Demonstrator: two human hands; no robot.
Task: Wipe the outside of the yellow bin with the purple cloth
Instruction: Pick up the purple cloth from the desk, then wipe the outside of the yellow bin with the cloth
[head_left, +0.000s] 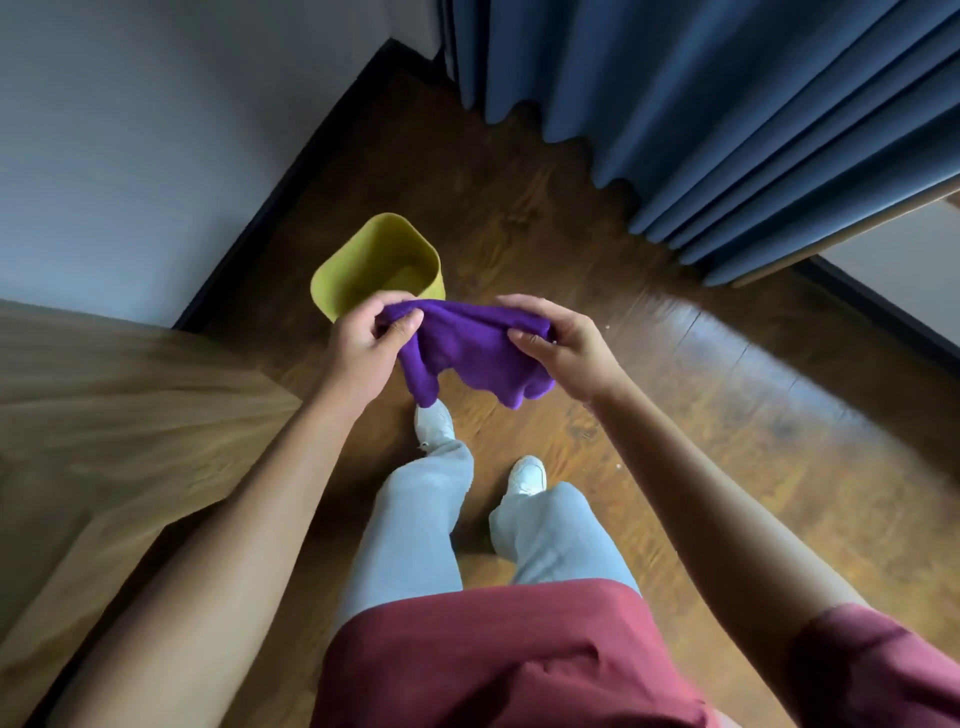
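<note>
Standing between wooden furniture and blue curtain, yellow bin.

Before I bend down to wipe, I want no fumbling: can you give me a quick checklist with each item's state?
1. Purple cloth held by both hands: ok, left hand and right hand pinch its top edge.
2. Cloth bunched into a wiping pad: not ok, it hangs spread between the hands.
3. Yellow bin upright on the floor: ok.
4. Cloth touching the bin's outside: not ok, it is held above the floor, in front of the bin.
5. Bin empty: cannot tell, part of the inside is hidden.
</note>
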